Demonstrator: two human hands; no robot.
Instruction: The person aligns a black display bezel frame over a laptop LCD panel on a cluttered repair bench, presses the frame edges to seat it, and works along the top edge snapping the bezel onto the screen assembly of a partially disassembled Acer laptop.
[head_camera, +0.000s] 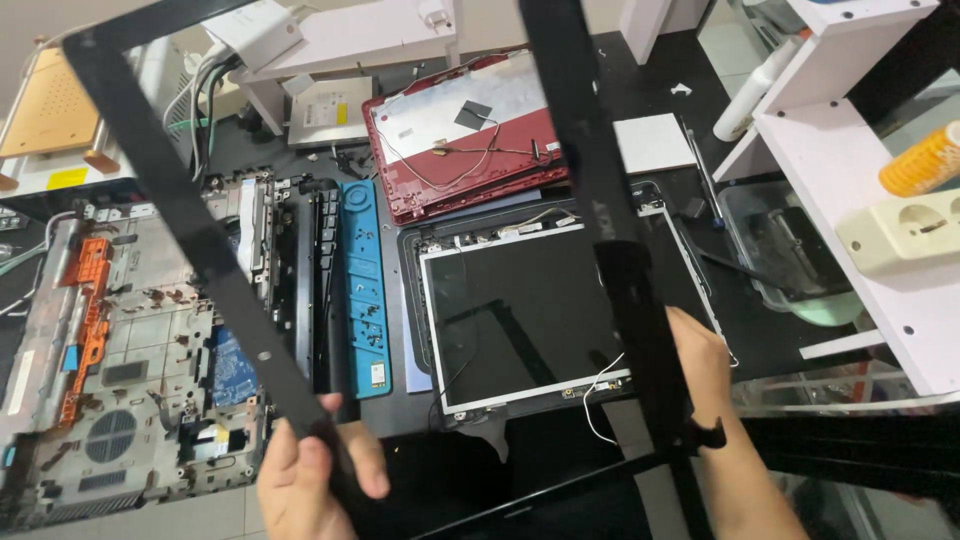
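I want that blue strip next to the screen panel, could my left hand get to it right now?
Probably not straight away. The left hand is gripping one side of the black bezel frame, which lies between it and the blue strip. It would have to let go first.

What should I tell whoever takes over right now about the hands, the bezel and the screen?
Left hand: gripping the black screen bezel on its left bar.
Right hand: gripping the same bezel on its right bar.
The bezel is lifted clear above the bench. The bare screen panel lies in its back cover below, cables exposed.
Done: the bezel is off.
Left: judging by this, setting the bezel down; the panel is still in its cover.
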